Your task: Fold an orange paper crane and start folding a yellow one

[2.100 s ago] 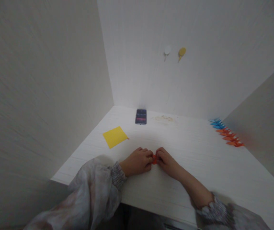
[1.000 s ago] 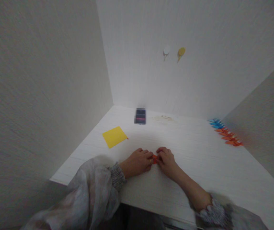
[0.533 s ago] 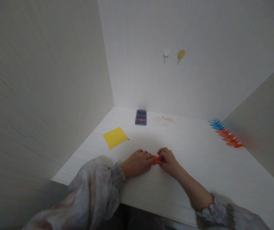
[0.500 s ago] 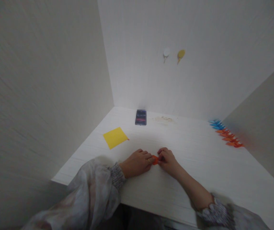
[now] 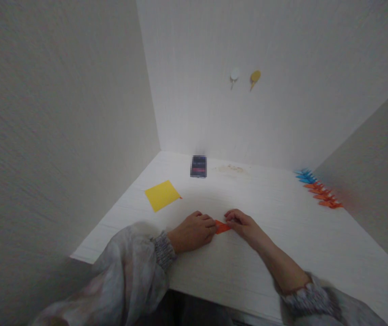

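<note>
A small folded orange paper (image 5: 221, 227) lies on the white table (image 5: 282, 235) near its front edge. My left hand (image 5: 194, 231) rests curled on the table, its fingertips pinching the paper's left end. My right hand (image 5: 243, 224) presses its closed fingertips on the paper's right end. Both wrists wear pale loose sleeves.
A yellow paper square (image 5: 162, 195) lies to the left, with an orange sheet edge under it. A dark small pack (image 5: 198, 166) stands near the back wall. A row of folded blue and orange paper pieces (image 5: 319, 190) lines the right wall. Two round hooks (image 5: 244, 77) hang on the back wall.
My right hand has slid a little to the right, and more of the orange paper shows between my hands. My left hand has stayed in place.
</note>
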`<state>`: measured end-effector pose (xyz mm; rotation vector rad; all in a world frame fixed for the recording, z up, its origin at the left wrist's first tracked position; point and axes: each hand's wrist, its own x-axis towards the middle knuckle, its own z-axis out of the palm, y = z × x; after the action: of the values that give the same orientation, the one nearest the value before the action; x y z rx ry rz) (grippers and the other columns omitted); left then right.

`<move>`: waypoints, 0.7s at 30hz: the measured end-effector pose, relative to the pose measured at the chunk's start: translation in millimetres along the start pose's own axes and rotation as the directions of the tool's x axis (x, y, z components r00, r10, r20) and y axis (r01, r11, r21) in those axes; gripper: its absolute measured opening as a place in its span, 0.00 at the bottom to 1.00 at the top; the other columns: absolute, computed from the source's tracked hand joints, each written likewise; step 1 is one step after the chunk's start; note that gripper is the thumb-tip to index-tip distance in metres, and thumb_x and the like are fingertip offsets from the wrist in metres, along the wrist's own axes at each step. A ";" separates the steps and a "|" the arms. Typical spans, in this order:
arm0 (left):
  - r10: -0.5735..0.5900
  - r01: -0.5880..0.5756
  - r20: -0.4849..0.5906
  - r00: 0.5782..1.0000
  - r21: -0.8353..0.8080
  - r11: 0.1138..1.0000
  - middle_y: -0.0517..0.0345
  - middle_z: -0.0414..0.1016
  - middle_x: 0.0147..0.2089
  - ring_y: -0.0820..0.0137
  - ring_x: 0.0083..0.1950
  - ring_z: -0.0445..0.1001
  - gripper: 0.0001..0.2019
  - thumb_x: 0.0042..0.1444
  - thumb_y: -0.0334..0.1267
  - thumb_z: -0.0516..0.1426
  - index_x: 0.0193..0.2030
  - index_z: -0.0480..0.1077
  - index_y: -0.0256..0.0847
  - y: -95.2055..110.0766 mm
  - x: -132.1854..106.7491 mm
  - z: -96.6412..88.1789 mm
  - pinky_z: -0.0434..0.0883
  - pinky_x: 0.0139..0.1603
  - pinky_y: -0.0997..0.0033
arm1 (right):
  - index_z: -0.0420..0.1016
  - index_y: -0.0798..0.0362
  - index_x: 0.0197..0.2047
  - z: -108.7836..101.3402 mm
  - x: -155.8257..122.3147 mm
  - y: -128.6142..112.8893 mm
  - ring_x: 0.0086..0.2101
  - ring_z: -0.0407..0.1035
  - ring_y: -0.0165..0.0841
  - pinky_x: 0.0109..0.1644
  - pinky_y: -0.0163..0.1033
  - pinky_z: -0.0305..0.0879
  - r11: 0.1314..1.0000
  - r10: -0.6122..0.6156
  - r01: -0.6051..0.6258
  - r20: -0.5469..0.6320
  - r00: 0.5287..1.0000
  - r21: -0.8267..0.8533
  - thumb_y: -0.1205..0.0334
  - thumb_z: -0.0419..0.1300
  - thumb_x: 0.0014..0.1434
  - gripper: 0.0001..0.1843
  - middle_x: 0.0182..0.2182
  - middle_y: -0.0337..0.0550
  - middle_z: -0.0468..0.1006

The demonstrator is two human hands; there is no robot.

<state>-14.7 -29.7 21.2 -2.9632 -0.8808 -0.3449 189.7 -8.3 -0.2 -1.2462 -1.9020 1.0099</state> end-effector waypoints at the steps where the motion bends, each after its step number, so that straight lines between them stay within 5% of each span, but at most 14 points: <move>1: -0.002 0.002 0.000 1.000 -0.002 1.000 0.56 0.69 0.40 0.70 0.45 0.65 0.10 0.57 0.36 0.45 0.42 0.64 0.40 0.0 0.1 0.2 0.58 0.44 0.69 | 0.66 0.54 0.27 2.3 -0.1 0.5 0.35 0.64 0.33 0.41 0.39 0.60 0.999 -0.031 0.030 -0.017 0.999 -0.044 0.63 0.54 0.48 0.03 0.33 0.43 0.69; 7: -0.041 0.040 -0.016 0.999 -0.055 0.998 0.58 0.69 0.40 0.71 0.43 0.65 0.10 0.58 0.34 0.45 0.41 0.65 0.39 0.3 0.9 0.4 0.58 0.44 0.69 | 0.69 0.53 0.28 15.0 -0.6 -3.9 0.35 0.62 0.35 0.40 0.42 0.58 0.919 -0.117 0.103 -0.012 0.993 -0.380 0.58 0.60 0.45 0.08 0.32 0.43 0.68; 21: -0.062 0.062 -0.005 0.998 -0.058 0.996 0.57 0.70 0.38 0.71 0.42 0.65 0.12 0.59 0.35 0.43 0.44 0.65 0.41 0.6 0.3 -1.1 0.59 0.43 0.69 | 0.68 0.54 0.23 9.1 -8.7 -12.0 0.37 0.62 0.35 0.42 0.40 0.59 0.914 -0.175 0.169 0.018 0.984 -0.369 0.67 0.58 0.47 0.03 0.34 0.44 0.68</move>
<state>-14.4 -30.1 22.4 -2.9900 -0.9804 -0.3893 179.9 -21.8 4.7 -1.2533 -2.2158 0.5620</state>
